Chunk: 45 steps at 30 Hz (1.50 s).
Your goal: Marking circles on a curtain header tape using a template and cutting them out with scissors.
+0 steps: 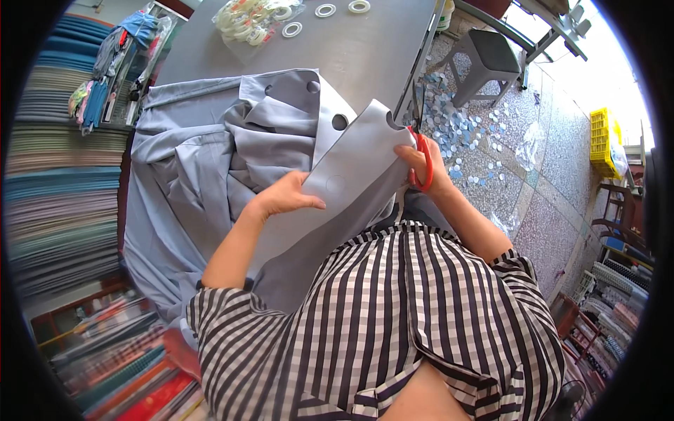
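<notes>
A large grey cloth [196, 158] lies in folds over the near part of the table and across my lap. Along its stiff, paler band [351, 151] are several round cut-outs, and one circle outline [335, 184] is marked near my left hand. My left hand [284, 195] pinches the band's edge, thumb on top and fingers underneath. In my right hand [437, 172] are red-handled scissors [424, 158], while its thumb presses on the band beside a cut-out at the end. The scissor blades are mostly hidden.
White rings [292, 29] and a clear bag of rings [253, 21] lie on the grey table [372, 56]. Small round cloth discs [449, 116] litter the floor by a grey stool [488, 63]. Fabric stacks [67, 182] stand left; a yellow crate [605, 144] is at right.
</notes>
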Each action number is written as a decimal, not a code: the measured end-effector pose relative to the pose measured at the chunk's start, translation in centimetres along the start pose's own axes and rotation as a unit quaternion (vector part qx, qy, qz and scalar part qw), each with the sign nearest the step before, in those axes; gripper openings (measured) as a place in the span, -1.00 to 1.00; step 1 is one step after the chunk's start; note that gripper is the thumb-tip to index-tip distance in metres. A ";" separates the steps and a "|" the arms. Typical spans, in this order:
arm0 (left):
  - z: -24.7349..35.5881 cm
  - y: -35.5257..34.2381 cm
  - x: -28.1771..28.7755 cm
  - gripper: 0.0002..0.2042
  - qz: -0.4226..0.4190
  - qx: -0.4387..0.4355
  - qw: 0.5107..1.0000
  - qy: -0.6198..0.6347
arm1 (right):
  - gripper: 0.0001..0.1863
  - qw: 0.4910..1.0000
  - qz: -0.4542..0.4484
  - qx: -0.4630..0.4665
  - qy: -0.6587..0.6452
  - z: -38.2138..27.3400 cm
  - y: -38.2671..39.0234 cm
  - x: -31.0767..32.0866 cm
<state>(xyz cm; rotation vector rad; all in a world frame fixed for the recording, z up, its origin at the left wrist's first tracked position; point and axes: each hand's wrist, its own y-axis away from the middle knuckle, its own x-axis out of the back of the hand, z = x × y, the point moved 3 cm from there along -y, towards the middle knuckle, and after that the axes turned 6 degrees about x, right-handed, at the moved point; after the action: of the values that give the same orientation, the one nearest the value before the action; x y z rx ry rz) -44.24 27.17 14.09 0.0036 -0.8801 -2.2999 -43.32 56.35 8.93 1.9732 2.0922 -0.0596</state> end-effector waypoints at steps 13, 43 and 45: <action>16.5 0.9 -0.4 -0.73 0.081 -0.242 0.963 0.083 | -0.60 0.946 -0.251 0.043 -0.200 -4.0 -2.4 -7.4; 10.6 -3.5 -1.0 -0.79 0.210 -0.130 0.956 0.161 | -0.72 0.987 0.009 0.090 0.131 -5.4 1.5 -1.2; 10.3 -3.8 -0.9 -0.81 0.189 -0.131 0.956 0.184 | -0.72 0.984 0.014 0.105 0.143 -5.2 1.7 -1.1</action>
<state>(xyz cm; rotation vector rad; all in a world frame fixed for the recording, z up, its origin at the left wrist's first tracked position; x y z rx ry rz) -48.13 35.89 19.61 0.1320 -0.3455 -1.9494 -42.49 56.50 14.48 2.2518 2.3163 0.0095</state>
